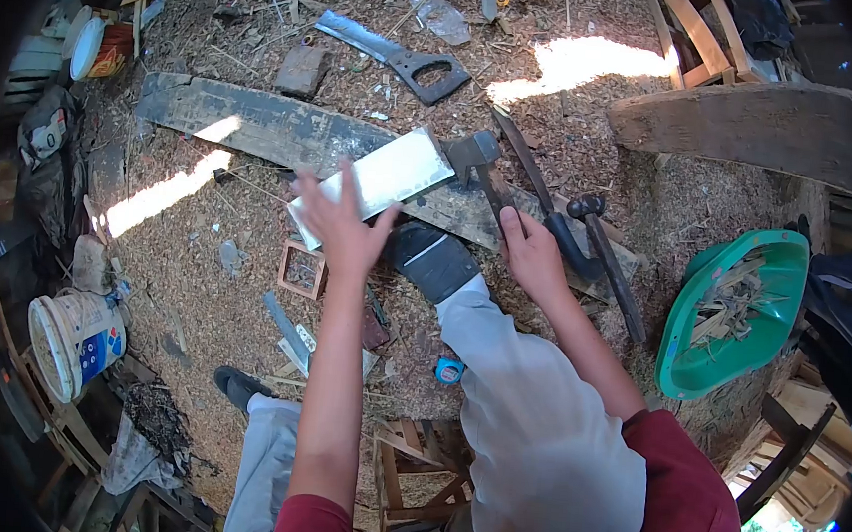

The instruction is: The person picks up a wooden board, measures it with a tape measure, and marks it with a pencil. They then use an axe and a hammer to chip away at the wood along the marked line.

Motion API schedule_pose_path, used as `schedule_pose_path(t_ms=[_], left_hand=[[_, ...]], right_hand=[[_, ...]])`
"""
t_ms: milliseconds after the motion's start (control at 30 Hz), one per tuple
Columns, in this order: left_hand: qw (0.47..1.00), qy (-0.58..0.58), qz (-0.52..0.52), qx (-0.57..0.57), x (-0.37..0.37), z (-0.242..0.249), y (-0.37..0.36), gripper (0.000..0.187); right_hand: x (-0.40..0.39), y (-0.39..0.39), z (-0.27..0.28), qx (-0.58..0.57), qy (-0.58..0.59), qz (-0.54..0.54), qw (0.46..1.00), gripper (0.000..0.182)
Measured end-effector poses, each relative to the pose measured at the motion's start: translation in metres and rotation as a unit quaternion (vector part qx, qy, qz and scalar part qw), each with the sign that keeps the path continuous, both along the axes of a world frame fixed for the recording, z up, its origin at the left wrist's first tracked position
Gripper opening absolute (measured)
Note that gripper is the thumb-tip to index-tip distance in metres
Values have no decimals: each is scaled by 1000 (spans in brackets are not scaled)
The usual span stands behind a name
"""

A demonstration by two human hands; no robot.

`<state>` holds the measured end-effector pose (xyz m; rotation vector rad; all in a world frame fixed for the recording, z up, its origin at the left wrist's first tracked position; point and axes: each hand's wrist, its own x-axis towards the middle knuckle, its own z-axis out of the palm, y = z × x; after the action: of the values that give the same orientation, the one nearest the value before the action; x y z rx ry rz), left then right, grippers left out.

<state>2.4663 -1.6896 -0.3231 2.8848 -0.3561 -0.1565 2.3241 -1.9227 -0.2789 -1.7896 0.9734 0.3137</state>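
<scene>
My right hand (537,260) is closed around the handle of a hatchet (473,152), whose head is at the right end of a bright, pale rectangular block (393,178). My left hand (341,227) is over the block's left part with fingers spread, slightly blurred. The block lies slantwise on a worn plank (287,130) on the ground. My shoe (434,265) is beside the block's lower edge. Right of the hatchet lie a long blade with a dark handle (570,245) and a hammer (609,260).
A handsaw (421,71) and a brick-like block (303,71) lie beyond the plank. A green basin (674,356) with wood scraps stands right. Near my left arm are a small wooden frame (303,268) and a blue tape measure (449,370). A white bucket (50,341) stands left.
</scene>
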Motion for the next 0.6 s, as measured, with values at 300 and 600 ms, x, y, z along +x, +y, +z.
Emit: schedule_pose_path(t_ms=[300,600], left_hand=[[976,-60,-169,-120,30,-3,-48,101],[954,-134,-140,-230,42,47,-22,94]], right_hand=[[-1,-3,4,174,-21,-101,979,59],[-3,5,-12,203,-19,-166,965,63]])
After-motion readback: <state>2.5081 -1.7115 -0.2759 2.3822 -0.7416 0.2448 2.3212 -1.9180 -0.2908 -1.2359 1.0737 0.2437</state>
